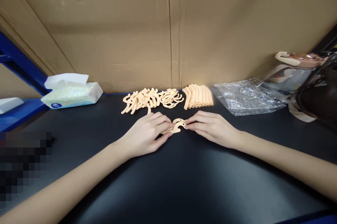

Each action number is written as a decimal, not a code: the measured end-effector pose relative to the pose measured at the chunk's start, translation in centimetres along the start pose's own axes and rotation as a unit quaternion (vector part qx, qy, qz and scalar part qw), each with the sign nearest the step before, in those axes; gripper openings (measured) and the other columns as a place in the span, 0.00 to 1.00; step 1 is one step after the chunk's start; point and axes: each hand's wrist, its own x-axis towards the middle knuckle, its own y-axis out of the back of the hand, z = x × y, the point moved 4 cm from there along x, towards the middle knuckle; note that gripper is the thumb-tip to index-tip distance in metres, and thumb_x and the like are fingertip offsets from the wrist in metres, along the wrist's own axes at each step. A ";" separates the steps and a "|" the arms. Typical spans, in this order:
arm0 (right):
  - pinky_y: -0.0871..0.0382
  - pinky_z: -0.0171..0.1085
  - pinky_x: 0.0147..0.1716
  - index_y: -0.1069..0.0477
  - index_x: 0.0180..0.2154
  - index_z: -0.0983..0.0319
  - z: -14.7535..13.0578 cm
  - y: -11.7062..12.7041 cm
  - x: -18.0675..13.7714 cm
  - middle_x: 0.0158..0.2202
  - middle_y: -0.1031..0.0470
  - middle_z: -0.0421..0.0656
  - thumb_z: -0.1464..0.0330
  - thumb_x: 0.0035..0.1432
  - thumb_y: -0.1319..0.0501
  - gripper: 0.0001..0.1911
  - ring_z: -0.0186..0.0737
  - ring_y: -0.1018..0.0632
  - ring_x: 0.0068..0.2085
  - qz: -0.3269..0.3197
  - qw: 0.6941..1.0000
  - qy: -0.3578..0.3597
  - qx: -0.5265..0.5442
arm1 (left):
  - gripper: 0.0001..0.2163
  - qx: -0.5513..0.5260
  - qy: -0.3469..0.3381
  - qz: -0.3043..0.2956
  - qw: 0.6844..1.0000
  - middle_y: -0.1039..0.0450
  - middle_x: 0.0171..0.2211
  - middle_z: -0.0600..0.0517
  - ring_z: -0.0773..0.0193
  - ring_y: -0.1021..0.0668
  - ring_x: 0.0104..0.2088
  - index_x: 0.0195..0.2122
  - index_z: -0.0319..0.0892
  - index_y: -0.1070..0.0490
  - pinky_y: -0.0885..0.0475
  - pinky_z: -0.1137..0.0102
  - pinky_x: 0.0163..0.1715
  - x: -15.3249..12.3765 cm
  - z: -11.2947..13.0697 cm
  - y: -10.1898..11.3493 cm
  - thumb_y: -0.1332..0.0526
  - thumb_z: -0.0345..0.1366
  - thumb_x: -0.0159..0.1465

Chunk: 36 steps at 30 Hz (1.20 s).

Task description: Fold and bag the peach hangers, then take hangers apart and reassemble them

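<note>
My left hand (147, 132) and my right hand (213, 127) meet at the middle of a black tabletop (168, 182). Both pinch a small peach-coloured plastic hook piece (177, 125) between their fingertips, the left from its left end, the right from its right end. Behind the hands lies a loose heap of the same curved peach pieces (150, 99). To its right, a neat row of several peach pieces (198, 96) is lined up side by side.
A tissue pack (71, 92) sits at the back left by a blue shelf frame (21, 66). A crumpled clear plastic bag (244, 96) lies at the back right, with a bottle (295, 67) and dark bag (318, 90) beyond it. Cardboard (168, 24) walls the back.
</note>
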 end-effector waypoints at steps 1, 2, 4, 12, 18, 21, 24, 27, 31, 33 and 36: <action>0.27 0.41 0.44 0.27 0.46 0.62 0.1 -0.1 0.0 0.46 0.24 0.45 0.72 0.66 0.50 0.14 0.40 0.26 0.45 -0.003 1.000 -0.004 -0.004 | 0.11 -0.001 0.000 0.003 1.000 0.26 0.42 0.49 0.61 0.27 0.41 0.46 0.42 0.28 0.34 0.66 0.43 0.0 0.0 0.0 0.48 0.35 0.68; 0.27 0.41 0.44 0.27 0.46 0.62 0.2 -0.2 -0.1 0.48 0.24 0.45 0.73 0.65 0.49 0.14 0.40 0.26 0.46 -0.003 1.000 -0.010 -0.008 | 0.11 -0.001 0.001 0.004 1.000 0.26 0.42 0.49 0.61 0.27 0.41 0.46 0.42 0.28 0.34 0.66 0.42 0.0 0.0 0.0 0.48 0.35 0.68; 0.28 0.42 0.46 0.27 0.46 0.61 0.4 -0.3 -0.1 0.50 0.25 0.44 0.73 0.65 0.48 0.14 0.40 0.26 0.47 -0.005 1.000 -0.021 -0.013 | 0.11 0.000 0.006 0.001 1.000 0.26 0.42 0.50 0.61 0.27 0.41 0.46 0.42 0.28 0.34 0.66 0.42 0.0 -0.1 -0.1 0.48 0.35 0.68; 0.29 0.42 0.48 0.31 0.52 0.60 0.4 -0.7 -0.1 0.51 0.27 0.45 0.74 0.65 0.50 0.18 0.40 0.27 0.49 -0.022 0.999 -0.034 0.002 | 0.11 0.004 0.035 -0.017 0.999 0.27 0.41 0.50 0.59 0.28 0.41 0.49 0.41 0.33 0.35 0.64 0.42 0.0 -0.4 -0.2 0.47 0.36 0.67; 0.30 0.43 0.49 0.32 0.54 0.62 0.4 -0.7 -0.1 0.51 0.28 0.46 0.74 0.64 0.51 0.19 0.41 0.29 0.50 -0.038 0.999 -0.024 -0.005 | 0.10 0.021 0.027 -0.013 0.999 0.29 0.37 0.51 0.61 0.29 0.38 0.47 0.41 0.33 0.36 0.64 0.41 -0.1 -0.3 -0.2 0.49 0.35 0.68; 0.29 0.43 0.48 0.33 0.55 0.61 0.3 -0.7 -0.1 0.51 0.29 0.46 0.74 0.64 0.51 0.20 0.41 0.29 0.49 -0.041 0.999 -0.021 -0.007 | 0.10 0.017 0.029 -0.014 0.999 0.29 0.38 0.51 0.60 0.28 0.38 0.46 0.41 0.33 0.36 0.65 0.40 -0.1 -0.3 -0.1 0.48 0.34 0.67; 0.28 0.44 0.48 0.33 0.55 0.59 0.3 -0.6 0.0 0.51 0.29 0.46 0.74 0.64 0.51 0.20 0.41 0.29 0.49 -0.040 0.999 -0.018 -0.006 | 0.10 0.011 0.039 -0.015 0.999 0.28 0.38 0.51 0.61 0.28 0.38 0.46 0.41 0.33 0.36 0.65 0.40 0.0 -0.3 -0.1 0.48 0.34 0.66; 0.28 0.44 0.47 0.33 0.55 0.59 0.2 -0.6 0.0 0.51 0.29 0.46 0.74 0.64 0.51 0.20 0.41 0.28 0.49 -0.039 0.999 -0.015 -0.003 | 0.10 0.010 0.043 -0.017 0.999 0.28 0.38 0.51 0.61 0.28 0.38 0.45 0.41 0.33 0.36 0.65 0.40 0.0 -0.3 -0.1 0.48 0.34 0.65; 0.29 0.44 0.48 0.33 0.54 0.60 0.1 -0.6 -0.1 0.51 0.28 0.46 0.74 0.64 0.51 0.19 0.41 0.28 0.49 -0.038 0.999 -0.005 0.001 | 0.09 0.014 0.046 -0.014 0.999 0.28 0.38 0.51 0.60 0.28 0.38 0.45 0.41 0.33 0.36 0.64 0.40 0.1 -0.3 -0.1 0.48 0.34 0.65; 0.29 0.43 0.49 0.32 0.54 0.61 0.1 -0.6 -0.1 0.51 0.29 0.46 0.74 0.64 0.51 0.19 0.41 0.29 0.49 -0.039 0.999 -0.004 0.000 | 0.09 0.012 0.047 -0.014 0.999 0.28 0.38 0.52 0.61 0.28 0.38 0.45 0.41 0.33 0.36 0.65 0.40 0.1 -0.2 -0.1 0.47 0.34 0.65; 0.29 0.43 0.49 0.32 0.54 0.61 0.0 -0.6 0.0 0.51 0.29 0.47 0.75 0.64 0.51 0.20 0.41 0.29 0.49 -0.043 0.999 -0.006 -0.002 | 0.10 0.008 0.047 -0.016 0.999 0.28 0.38 0.52 0.61 0.28 0.38 0.45 0.41 0.33 0.36 0.65 0.40 0.1 -0.2 0.0 0.47 0.35 0.65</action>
